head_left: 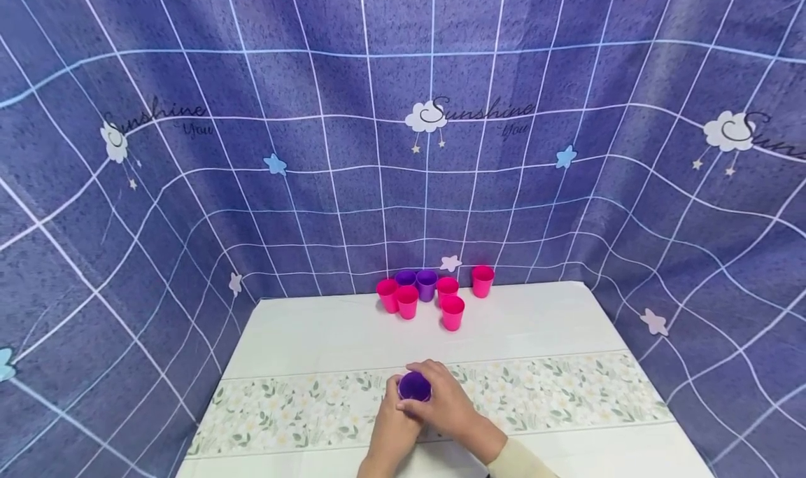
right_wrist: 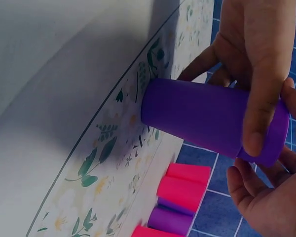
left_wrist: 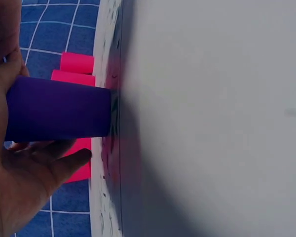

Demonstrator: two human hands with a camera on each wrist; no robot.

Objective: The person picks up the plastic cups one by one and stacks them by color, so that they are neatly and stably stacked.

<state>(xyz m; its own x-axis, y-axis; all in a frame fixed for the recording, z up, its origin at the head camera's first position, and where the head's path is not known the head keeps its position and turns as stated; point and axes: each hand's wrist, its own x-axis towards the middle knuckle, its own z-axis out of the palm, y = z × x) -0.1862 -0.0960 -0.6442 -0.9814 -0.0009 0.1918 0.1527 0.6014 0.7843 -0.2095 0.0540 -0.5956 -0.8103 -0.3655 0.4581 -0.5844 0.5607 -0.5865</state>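
Two nested purple cups (head_left: 414,388) stand upright between the hands, over the leafy band of the table; a step below the rim shows the upper cup in the right wrist view. The left hand (head_left: 392,429) holds the stack from the left, its thumb lying along the side of the purple cups (right_wrist: 202,116). From the right, the right hand (head_left: 448,402) curls its thumb and fingers round the upper rim. In the left wrist view the left hand (left_wrist: 27,190) is below the purple cup (left_wrist: 59,109) and the right hand (left_wrist: 5,37) above it.
Several pink cups (head_left: 453,313) and two purple cups (head_left: 427,286) stand grouped near the table's back edge. One pink cup (head_left: 482,282) stands apart at their right. A blue checked curtain (head_left: 403,212) encloses the white table (head_left: 302,338) at the back and sides.
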